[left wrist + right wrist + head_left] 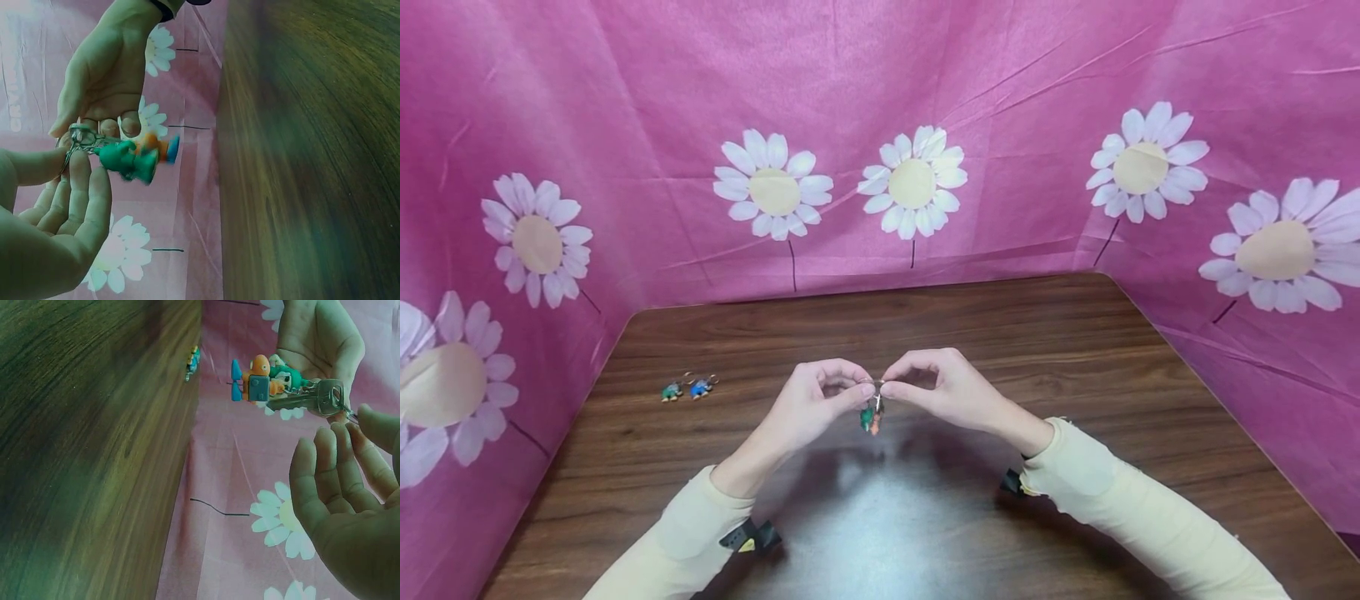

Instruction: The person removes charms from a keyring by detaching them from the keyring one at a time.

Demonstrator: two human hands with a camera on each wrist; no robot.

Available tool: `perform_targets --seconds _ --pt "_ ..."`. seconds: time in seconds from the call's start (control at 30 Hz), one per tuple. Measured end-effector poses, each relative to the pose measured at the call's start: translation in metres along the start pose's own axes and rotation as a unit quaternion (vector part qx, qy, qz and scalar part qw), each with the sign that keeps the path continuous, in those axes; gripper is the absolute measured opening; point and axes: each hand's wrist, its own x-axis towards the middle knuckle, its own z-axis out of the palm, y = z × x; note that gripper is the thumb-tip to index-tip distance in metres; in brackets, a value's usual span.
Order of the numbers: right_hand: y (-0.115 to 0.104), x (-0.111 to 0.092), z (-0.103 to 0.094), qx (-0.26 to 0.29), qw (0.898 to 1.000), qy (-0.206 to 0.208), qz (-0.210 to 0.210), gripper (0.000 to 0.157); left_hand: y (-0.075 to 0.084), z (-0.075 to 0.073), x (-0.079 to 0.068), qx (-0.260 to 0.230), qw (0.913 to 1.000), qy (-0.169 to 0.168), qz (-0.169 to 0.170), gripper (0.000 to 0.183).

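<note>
Both hands meet above the middle of the table (880, 533), each pinching a metal key ring between thumb and fingertips. The left hand (808, 404) holds the ring from the left, and the right hand (955, 392) holds it from the right. From the ring (352, 417) hang a metal key (328, 397), a green figurine (128, 164) and an orange figurine (257, 381) with a grey body and blue feet. The fingertips hide part of the ring, so I cannot tell how the pieces are threaded.
Two more small figurine keychains lie on the table at the left, a green one (672, 391) and a blue one (702, 387), each with a ring. A pink cloth (1000, 75) printed with white daisies surrounds the table's back and sides.
</note>
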Motion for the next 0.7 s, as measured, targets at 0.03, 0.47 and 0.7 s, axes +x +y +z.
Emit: perform_targets --seconds 0.03,0.47,0.7 --pt "0.0002 -0.0004 0.0 0.0 1.0 0.0 0.003 0.008 -0.0002 0.0 0.0003 -0.005 1.0 0.003 -0.001 0.013" --pt "0.0062 -0.0013 -0.0032 0.115 0.993 0.008 0.031 0.01 -0.0011 -0.0009 0.0034 -0.003 1.0 0.009 -0.001 0.02" --pt "0.0056 -0.0009 -0.0041 0.086 0.996 0.021 0.003 0.01 0.0003 0.0003 0.0031 -0.039 0.9991 -0.015 -0.006 0.02"
